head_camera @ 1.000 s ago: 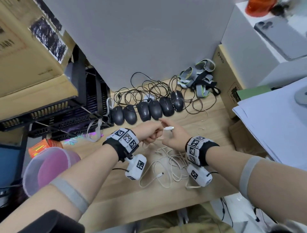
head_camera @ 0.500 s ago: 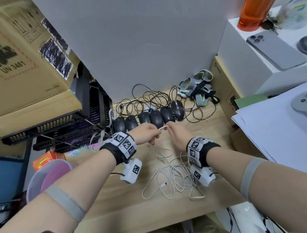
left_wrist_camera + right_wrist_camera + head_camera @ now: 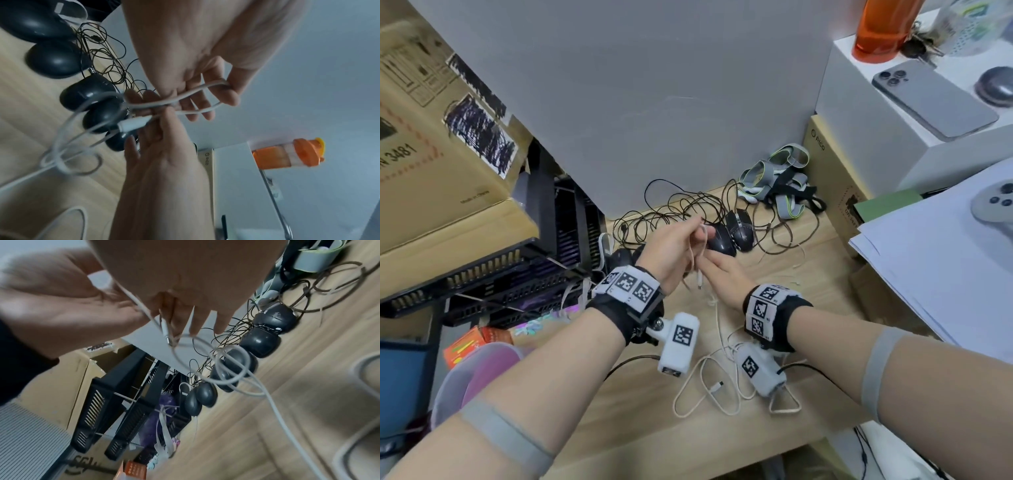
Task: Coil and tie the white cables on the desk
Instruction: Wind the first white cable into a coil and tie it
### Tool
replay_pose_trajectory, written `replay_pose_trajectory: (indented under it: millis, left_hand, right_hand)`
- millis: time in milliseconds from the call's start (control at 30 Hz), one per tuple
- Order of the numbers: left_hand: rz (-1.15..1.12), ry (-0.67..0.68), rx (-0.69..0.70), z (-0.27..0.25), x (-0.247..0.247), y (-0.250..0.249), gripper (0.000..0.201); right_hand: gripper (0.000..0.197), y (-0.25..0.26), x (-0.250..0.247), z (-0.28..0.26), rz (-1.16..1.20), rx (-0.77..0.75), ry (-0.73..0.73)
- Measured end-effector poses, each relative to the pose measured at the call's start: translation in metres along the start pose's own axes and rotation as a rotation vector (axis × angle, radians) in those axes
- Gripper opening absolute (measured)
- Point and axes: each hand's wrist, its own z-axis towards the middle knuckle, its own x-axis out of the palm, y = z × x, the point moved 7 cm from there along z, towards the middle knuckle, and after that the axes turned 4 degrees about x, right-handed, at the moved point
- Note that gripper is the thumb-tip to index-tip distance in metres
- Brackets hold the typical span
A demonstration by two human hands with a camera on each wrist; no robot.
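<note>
my left hand (image 3: 671, 253) is raised above the desk (image 3: 640, 421), out toward its back edge, with a loop of the white cable (image 3: 197, 91) running across my palm and hooked round my curled thumb and fingers. my right hand (image 3: 722, 270) sits just beside and a little below it, its fingers (image 3: 152, 120) pinching the same cable at the point where the strands cross. the cable's white plug (image 3: 133, 124) sticks out of that pinch and dangles between my two wrists. from there the cable drops in loose turns to the wooden top, joining the rest of the white cables (image 3: 709, 387) that lie tangled near the front edge, under my wrists.

my left hand covers part of the row of black mice (image 3: 736, 233) along the back edge, so i cannot count them all. the right wrist view is blurred; there my fingertips and the plug smear together, and i cannot make out how many turns are in the loop. the wrist cameras hide part of the pile on the desk.
</note>
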Motion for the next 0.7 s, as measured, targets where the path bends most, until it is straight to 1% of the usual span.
replay_pose_trajectory:
  millis: [100,200,300,367,400,433,467,500,533,567,600,633,667,700]
  left_hand:
    - [0.036,-0.041,-0.007,0.005,-0.013,-0.003,0.039]
    - [0.098,-0.154,-0.053,0.009,-0.034,-0.001,0.034]
    - [0.138,-0.283,-0.144,0.007,-0.06,0.011,0.023]
    - [0.297,-0.274,-0.177,0.007,-0.07,0.021,0.021]
    - [0.444,-0.234,-0.151,0.006,-0.071,0.025,0.02]
    - [0.681,-0.164,-0.065,0.005,-0.066,0.023,0.018]
    - [0.961,-0.071,0.077,0.004,-0.057,0.019,0.017]
    - [1.164,0.052,0.226,-0.001,-0.041,0.016,0.02]
    - [1.262,0.204,0.327,-0.007,-0.024,0.018,0.027]
    - [1.251,0.344,0.322,-0.013,-0.012,0.024,0.03]
    - [1.184,0.43,0.257,-0.017,-0.004,0.032,0.03]
    - [1.133,0.46,0.183,-0.017,-0.002,0.04,0.027]
    - [1.127,0.434,0.151,-0.015,-0.003,0.043,0.027]
    - [1.167,0.387,0.152,-0.014,-0.005,0.043,0.033]
  right_hand:
    - [0.037,0.003,0.006,-0.006,0.055,0.079,0.103]
    - [0.046,0.001,0.008,-0.014,0.092,0.15,0.174]
    - [0.033,0.001,0.006,-0.019,0.077,0.121,0.172]
    - [0.03,-0.002,0.004,-0.019,0.055,0.118,0.135]
    - [0.03,-0.004,0.003,-0.018,0.015,0.115,0.121]
    - [0.029,-0.004,0.004,-0.018,-0.042,0.109,0.126]
    - [0.029,-0.003,0.005,-0.019,-0.115,0.103,0.15]
    - [0.029,-0.001,0.007,-0.019,-0.194,0.098,0.181]
    - [0.027,0.002,0.01,-0.021,-0.27,0.098,0.218]
    - [0.025,0.004,0.011,-0.022,-0.328,0.103,0.251]
    - [0.024,0.005,0.012,-0.022,-0.368,0.113,0.277]
    - [0.024,0.004,0.012,-0.021,-0.392,0.117,0.29]
    - [0.02,0.002,0.011,-0.019,-0.387,0.119,0.295]
    - [0.015,0.001,0.01,-0.018,-0.356,0.116,0.293]
